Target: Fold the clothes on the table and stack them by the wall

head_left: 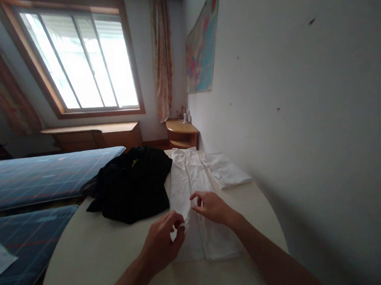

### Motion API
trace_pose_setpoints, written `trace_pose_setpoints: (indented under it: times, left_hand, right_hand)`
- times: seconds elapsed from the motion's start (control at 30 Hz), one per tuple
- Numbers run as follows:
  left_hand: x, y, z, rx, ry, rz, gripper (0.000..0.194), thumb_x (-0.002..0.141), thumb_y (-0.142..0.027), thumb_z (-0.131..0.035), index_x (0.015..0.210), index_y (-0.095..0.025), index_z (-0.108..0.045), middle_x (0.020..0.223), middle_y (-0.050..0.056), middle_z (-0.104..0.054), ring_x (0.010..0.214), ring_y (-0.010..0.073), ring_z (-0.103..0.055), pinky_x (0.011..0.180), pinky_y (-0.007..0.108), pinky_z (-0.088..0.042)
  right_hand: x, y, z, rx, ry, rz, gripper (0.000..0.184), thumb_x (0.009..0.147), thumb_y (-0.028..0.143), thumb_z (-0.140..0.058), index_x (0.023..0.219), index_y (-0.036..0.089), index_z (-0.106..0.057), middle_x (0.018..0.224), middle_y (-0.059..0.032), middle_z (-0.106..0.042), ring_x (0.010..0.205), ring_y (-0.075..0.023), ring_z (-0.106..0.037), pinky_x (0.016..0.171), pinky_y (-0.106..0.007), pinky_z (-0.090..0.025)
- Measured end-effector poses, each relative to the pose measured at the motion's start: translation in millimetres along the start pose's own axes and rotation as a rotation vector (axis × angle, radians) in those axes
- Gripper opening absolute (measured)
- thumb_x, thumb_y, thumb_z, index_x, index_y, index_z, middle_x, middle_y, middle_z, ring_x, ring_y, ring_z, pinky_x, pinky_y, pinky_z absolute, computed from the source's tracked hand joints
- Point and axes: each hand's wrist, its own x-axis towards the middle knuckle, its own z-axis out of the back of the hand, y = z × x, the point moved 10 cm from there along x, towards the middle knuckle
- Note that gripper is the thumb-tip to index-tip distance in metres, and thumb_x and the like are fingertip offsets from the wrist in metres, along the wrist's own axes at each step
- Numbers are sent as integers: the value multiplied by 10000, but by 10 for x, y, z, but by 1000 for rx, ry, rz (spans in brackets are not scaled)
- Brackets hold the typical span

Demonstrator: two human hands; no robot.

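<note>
A white shirt (178, 177) lies lengthwise on a round pale table (78, 254), its body in long folds and one short sleeve (225, 170) spread out to the right. My left hand (165, 237) is closed at the shirt's left side, thumb and fingers pinching a bit of the cloth. Over the shirt's middle, my right hand (213, 207) has its thumb and index finger bent together on a raised fold. A crumpled black garment (135, 188) with a small yellow mark rests left of the shirt.
Two blue plaid mattresses (52, 177) stand left of the table, a white sheet-like item (0, 256) on the nearer one. A plain wall (306, 153) runs close along the right. Behind are a wooden desk (119, 128) and a corner shelf (181, 127) below a window.
</note>
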Motion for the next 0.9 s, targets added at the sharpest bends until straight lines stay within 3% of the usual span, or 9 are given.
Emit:
trace_pose_setpoints:
  times: [0.17,0.33,0.5,0.63,0.77,0.9]
  left_hand:
    - [-9,-79,84,-61,-13,-88,208,859,-81,-446,963,-221,-561,887,18,-635,726,117,-602,660,213,-480]
    - [-33,-201,43,-74,1,-204,243,932,-87,-437,1026,-226,-613,968,50,-639,852,131,-630,754,224,-492]
    - [-46,-340,-190,-85,76,-280,209,980,-133,-455,1068,-234,-615,941,42,-662,814,118,-629,723,202,-481]
    - [-99,-437,-433,-50,203,-323,173,972,-153,-483,1058,-238,-608,962,30,-686,833,127,-636,722,211,-484]
    - [-164,-415,-554,35,346,-299,185,852,-213,-661,1021,-245,-593,1034,16,-685,914,174,-640,755,257,-496]
    - [-182,-254,-574,136,430,-162,264,757,-229,-742,959,-240,-571,986,1,-676,895,194,-631,751,286,-496]
  right_hand:
    - [-56,184,-71,96,-55,150,258,845,214,-625,1080,256,-722,817,20,-724,721,-122,-643,812,-260,-414]
    - [-103,131,-8,94,-136,129,184,937,278,-549,981,227,-720,840,4,-735,727,-127,-642,881,-304,-378]
    - [-107,20,21,101,-141,82,204,955,306,-510,974,195,-681,786,-4,-720,713,-142,-640,813,-283,-411]
    - [-121,-89,-14,153,-123,5,230,921,351,-562,1047,192,-669,771,-5,-721,668,-138,-639,698,-246,-434]
    - [-133,-84,-120,173,-80,-20,215,858,309,-624,1027,197,-693,728,7,-717,649,-138,-644,675,-239,-446]
    - [-128,-111,-160,158,-131,-72,220,826,275,-630,1022,202,-697,754,2,-725,663,-141,-653,685,-242,-457]
